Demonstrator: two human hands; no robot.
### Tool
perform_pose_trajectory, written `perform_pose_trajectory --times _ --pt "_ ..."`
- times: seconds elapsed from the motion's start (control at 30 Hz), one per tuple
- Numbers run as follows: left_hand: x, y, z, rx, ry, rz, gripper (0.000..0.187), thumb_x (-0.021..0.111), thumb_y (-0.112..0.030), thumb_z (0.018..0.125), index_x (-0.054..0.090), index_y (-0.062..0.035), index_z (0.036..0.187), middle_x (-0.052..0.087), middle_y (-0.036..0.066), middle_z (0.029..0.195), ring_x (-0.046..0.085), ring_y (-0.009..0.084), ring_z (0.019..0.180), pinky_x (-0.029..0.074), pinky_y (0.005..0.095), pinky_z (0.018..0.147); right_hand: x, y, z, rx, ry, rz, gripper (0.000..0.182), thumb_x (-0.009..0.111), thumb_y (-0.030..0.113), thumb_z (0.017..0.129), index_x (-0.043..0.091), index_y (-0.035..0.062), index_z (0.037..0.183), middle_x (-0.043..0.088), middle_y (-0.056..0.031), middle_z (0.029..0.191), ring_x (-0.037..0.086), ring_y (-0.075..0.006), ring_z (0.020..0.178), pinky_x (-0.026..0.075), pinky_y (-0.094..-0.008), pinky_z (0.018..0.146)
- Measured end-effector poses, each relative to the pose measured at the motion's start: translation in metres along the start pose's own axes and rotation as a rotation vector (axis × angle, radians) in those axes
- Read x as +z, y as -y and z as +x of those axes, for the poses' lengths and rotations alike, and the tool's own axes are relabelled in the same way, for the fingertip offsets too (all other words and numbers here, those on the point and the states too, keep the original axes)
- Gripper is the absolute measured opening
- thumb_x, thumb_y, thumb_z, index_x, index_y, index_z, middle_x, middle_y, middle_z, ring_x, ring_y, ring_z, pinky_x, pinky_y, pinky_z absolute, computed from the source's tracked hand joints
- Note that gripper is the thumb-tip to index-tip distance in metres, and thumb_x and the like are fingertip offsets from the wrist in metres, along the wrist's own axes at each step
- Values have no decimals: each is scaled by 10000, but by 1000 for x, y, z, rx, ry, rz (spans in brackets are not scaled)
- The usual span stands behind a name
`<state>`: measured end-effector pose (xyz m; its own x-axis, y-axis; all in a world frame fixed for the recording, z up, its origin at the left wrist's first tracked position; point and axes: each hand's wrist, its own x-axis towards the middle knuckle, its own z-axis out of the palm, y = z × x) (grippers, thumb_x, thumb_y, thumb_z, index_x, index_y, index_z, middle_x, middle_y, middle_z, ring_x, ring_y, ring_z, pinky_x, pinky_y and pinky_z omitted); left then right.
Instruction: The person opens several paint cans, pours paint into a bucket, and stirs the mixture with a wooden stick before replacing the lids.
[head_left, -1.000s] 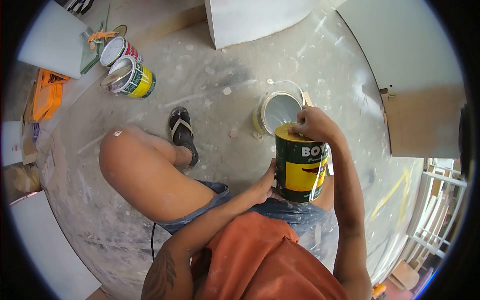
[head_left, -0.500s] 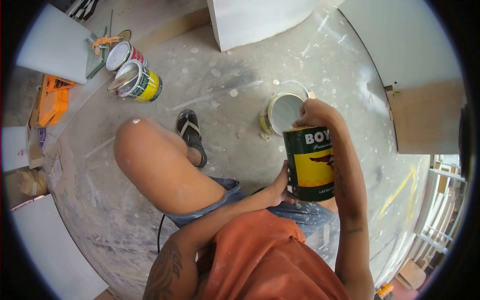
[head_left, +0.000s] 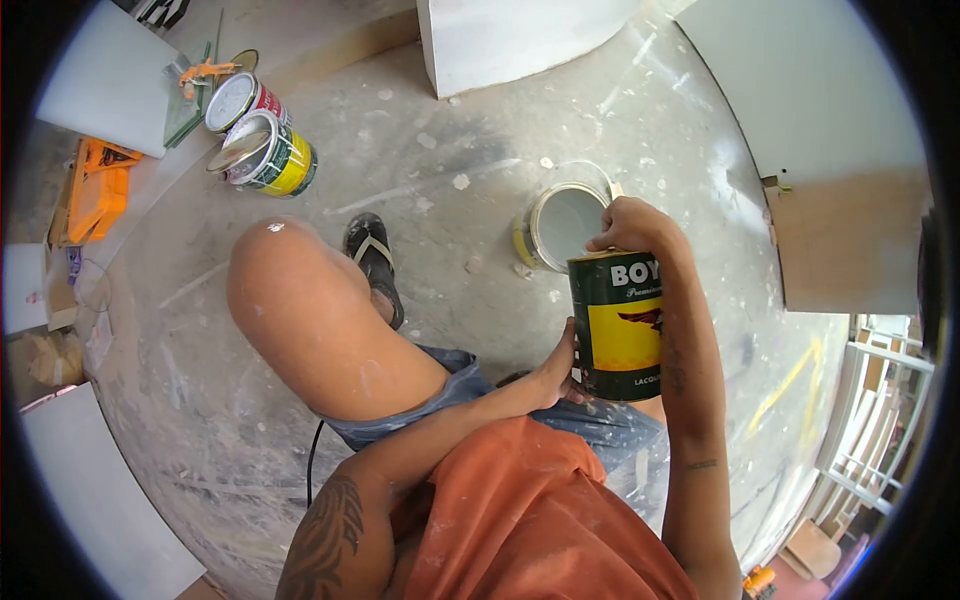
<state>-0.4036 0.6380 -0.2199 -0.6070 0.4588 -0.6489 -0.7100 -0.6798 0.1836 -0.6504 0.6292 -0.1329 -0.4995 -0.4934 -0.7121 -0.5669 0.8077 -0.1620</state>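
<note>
Gripping green-yellow lacquer can (head_left: 620,325) both hands, left (head_left: 556,372) low, right (head_left: 632,226) on top, open pail (head_left: 560,226) showing pale inside.

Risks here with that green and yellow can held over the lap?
1. The green and yellow can is held off the floor, left hand low on its side, right hand at the lid: a slip could drop it.
2. The open pail sits close by; a dropped can might knock it over.
</note>
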Motion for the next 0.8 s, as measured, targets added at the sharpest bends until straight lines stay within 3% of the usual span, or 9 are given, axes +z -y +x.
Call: perform_pose_trajectory --times 0.07,0.5,0.7,0.8 --pt "-6 4 11 -69 20 -18 895 49 -751 937 352 -76 1442 582 156 1082 676 250 713 477 259 438 -1 2 1 -12 0 4 414 811 330 700 737 -39 874 698 -186 761 680 -274 663 517 -365 620" --pt "0 4 10 72 53 -102 864 21 -713 956 433 -111 1420 635 134 1150 690 204 679 408 217 364 1 19 9 30 0 -59 401 823 302 703 741 -46 884 708 -206 796 697 -300 710 532 -381 661" --pt "19 -16 -12 75 104 -169 841 -4 -692 964 463 -150 1406 704 100 1023 675 125 631 393 197 352 2 26 10 14 -18 -121 392 821 290 710 742 -39 906 715 -200 823 706 -307 741 539 -389 680" --pt "29 -26 -22 44 16 -170 834 -6 -685 966 477 -158 1395 716 89 1012 645 98 574 393 184 346 2 30 9 47 -2 -110 381 817 282 718 745 -31 923 719 -204 855 708 -315 759 540 -393 691"
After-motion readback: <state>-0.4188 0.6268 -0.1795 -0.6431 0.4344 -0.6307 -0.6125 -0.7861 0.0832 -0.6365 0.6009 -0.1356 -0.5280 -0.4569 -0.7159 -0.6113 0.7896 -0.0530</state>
